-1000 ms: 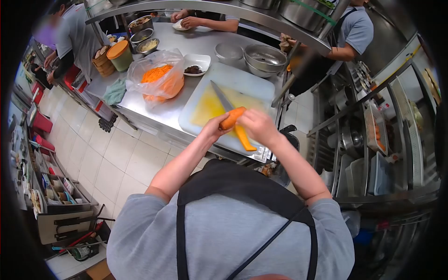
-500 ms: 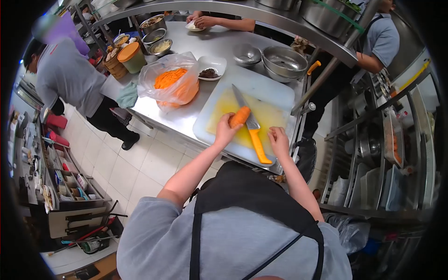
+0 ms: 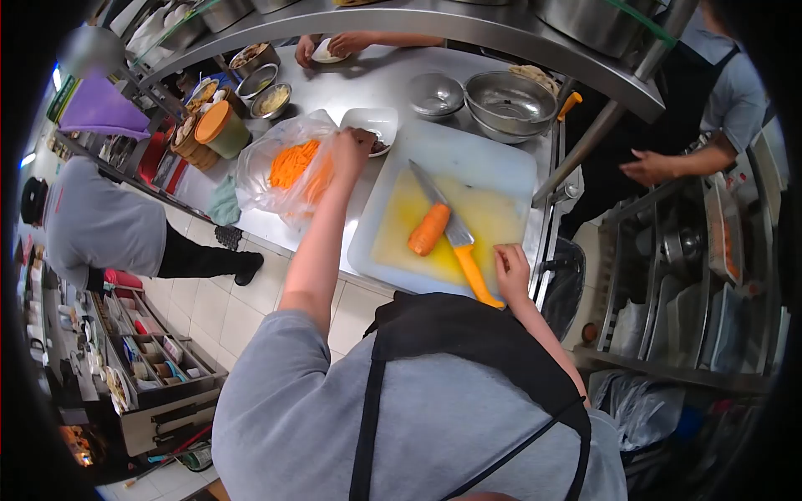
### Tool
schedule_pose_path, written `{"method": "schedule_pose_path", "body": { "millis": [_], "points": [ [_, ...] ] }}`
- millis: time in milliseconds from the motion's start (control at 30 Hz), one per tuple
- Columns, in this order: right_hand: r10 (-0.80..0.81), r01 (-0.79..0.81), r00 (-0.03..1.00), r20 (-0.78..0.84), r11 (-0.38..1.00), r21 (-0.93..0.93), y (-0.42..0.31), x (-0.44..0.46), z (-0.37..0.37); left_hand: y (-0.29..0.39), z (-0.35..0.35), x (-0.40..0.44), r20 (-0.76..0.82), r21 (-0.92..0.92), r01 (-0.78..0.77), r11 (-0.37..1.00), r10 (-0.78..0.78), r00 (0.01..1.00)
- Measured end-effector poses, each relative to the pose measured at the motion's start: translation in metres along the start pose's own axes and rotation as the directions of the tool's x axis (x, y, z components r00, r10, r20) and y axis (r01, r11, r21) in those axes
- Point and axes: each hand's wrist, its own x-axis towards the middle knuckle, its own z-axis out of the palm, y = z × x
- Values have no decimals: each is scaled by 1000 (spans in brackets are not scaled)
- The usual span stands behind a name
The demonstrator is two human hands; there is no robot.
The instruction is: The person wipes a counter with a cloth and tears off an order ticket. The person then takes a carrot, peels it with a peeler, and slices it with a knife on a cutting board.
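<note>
My left hand (image 3: 354, 149) is over the near side of a white bowl (image 3: 373, 118), beside the bag. Its fingers are bunched at the dark food pieces (image 3: 380, 145), partly covering them; what they hold is hidden. A peeled carrot (image 3: 428, 230) lies on the yellow-stained cutting board (image 3: 455, 138), against the blade of a yellow-handled knife (image 3: 459, 230). My right hand (image 3: 511, 271) rests near the board's right front edge, beside the knife handle. Its fingers are loosely bent and apart, holding nothing. A clear plastic bag (image 3: 259, 171) contains shredded carrot (image 3: 292, 164).
Metal bowls (image 3: 511, 104) stand behind the board, beneath a steel shelf (image 3: 401, 18). A tub with an orange lid (image 3: 213, 122) and a green cloth (image 3: 224, 203) are at the left. A co-worker's hands (image 3: 334, 46) work across the table; other people stand left and right.
My left hand has let go of the carrot, leaving it on the board, and moved up-left to the white bowl. My right hand stays near the knife handle. The view has shifted slightly.
</note>
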Motion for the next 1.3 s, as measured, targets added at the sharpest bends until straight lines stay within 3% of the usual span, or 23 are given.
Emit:
{"method": "schedule_pose_path", "body": {
  "millis": [33,100,133,167,233,333,567,633,767,833,867,933,1133,1300],
  "points": [
    [-2,2,1000,1,1000,4,0,0,0,-1,5,9,8,-2,-3,1000,3,1000],
    [-9,9,1000,-5,1000,-9,2,0,1,-4,16,25,190,237,-225,945,182,965],
    [-24,24,1000,-7,1000,-19,2,1,1,-5,21,36,416,290,-204,935,69,907],
    [-18,18,1000,-6,1000,-22,2,1,1,-6,26,36,421,286,-204,936,69,904],
    [-11,11,1000,-13,1000,-6,0,1,1,9,26,37,517,403,-31,914,-200,833],
    [1,-1,1000,-7,1000,-9,-2,1,0,-5,45,38,607,474,-44,880,-290,740],
    [-24,24,1000,-17,999,-21,-3,2,0,-7,37,31,606,443,-90,892,-224,763],
    [-2,2,1000,-11,1000,-21,-1,2,0,-5,33,28,575,428,-162,889,-130,808],
    [-57,57,998,-18,998,-36,0,2,0,-13,27,34,514,431,-156,889,-99,852],
    [-63,62,998,-18,998,-33,0,2,0,-19,17,45,500,303,87,949,-236,834],
    [-65,64,998,-17,997,-30,-1,1,-1,-21,11,47,498,305,88,948,-237,834],
    [-38,38,999,-18,999,-1,-1,1,0,-24,1,52,499,154,331,931,-363,787],
    [-35,35,999,-5,999,11,-2,1,-2,-38,-16,52,466,-59,465,883,-388,796],
    [-54,55,998,-11,998,22,-1,0,-1,-48,-7,59,471,-82,399,913,-317,823]
  ]
}}
